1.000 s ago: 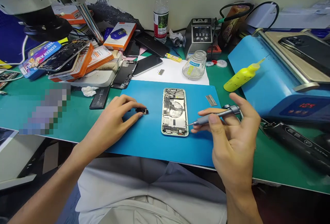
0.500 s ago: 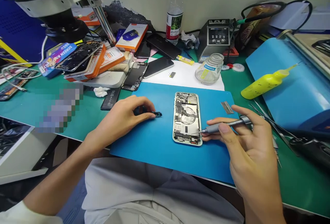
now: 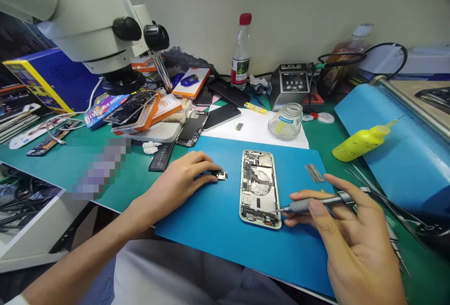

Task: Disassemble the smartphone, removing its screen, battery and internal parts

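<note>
An opened phone (image 3: 259, 188) lies face down on the blue work mat (image 3: 218, 220), its boards and shields exposed. My right hand (image 3: 351, 244) pinches a grey precision screwdriver (image 3: 316, 203) whose tip sits at the phone's lower right edge. My left hand (image 3: 183, 181) rests on the mat left of the phone, fingertips closed on a small black phone part (image 3: 221, 175). A small metal blade (image 3: 314, 172) lies on the mat to the right of the phone.
A microscope (image 3: 87, 24) hangs over the left side. Behind the mat are a glass jar (image 3: 285, 121), a water bottle (image 3: 241, 52), a soldering station (image 3: 293, 85), phone screens and orange boxes (image 3: 147, 108). A yellow squeeze bottle (image 3: 363, 141) lies by a blue machine (image 3: 397, 150); tweezers (image 3: 383, 197) lie near my right hand.
The view has tilted up and shifted, so everything sits lower in frame. Both hands keep their grip; the left hand with the small part has edged a little closer to the phone.
</note>
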Available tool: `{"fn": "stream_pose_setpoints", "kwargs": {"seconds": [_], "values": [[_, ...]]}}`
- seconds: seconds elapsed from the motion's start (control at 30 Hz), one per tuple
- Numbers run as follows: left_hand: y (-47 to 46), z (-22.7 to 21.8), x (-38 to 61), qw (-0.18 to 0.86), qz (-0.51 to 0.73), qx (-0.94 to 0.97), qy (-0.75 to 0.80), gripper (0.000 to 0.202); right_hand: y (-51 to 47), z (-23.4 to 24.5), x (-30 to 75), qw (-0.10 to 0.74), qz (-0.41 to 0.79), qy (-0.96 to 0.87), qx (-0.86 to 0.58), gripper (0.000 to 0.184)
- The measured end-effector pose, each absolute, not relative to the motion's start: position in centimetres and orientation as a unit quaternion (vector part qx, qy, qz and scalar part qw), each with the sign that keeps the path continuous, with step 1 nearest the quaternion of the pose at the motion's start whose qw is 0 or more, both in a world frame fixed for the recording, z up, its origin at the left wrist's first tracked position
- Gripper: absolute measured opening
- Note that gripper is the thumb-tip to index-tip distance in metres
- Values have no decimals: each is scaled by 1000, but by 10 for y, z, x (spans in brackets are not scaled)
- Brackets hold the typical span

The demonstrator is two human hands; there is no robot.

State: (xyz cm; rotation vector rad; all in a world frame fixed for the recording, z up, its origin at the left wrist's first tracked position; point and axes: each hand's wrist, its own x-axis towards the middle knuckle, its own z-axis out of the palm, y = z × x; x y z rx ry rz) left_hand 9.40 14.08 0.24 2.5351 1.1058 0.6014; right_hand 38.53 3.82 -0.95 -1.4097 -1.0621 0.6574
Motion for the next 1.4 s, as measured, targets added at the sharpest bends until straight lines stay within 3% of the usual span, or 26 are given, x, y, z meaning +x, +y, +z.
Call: {"fn": "stream_pose_setpoints", "kwargs": {"seconds": [0.1,0.23,0.43,0.67,0.8,1.0,1.1,1.4], "values": [[161,18,100,144,193,890,387,22,38,-11,386,594,288,-452,-600,59],[211,35,122,51,184,883,430,16,35,-14,387,610,294,-443,-588,57],[263,26,146,24,152,882,446,17,33,-14,386,631,316,-409,-578,55],[226,23,119,8,173,880,443,27,36,-11,385,650,306,-390,-576,61],[171,23,110,-1,196,897,396,28,35,-9,380,645,204,-403,-617,58],[106,5,120,101,219,905,350,22,40,-6,363,572,44,-512,-640,57],[105,-3,128,124,214,903,351,16,54,-3,347,583,55,-566,-580,54],[113,-11,127,186,232,888,351,14,81,-12,327,506,42,-679,-530,55]]}}
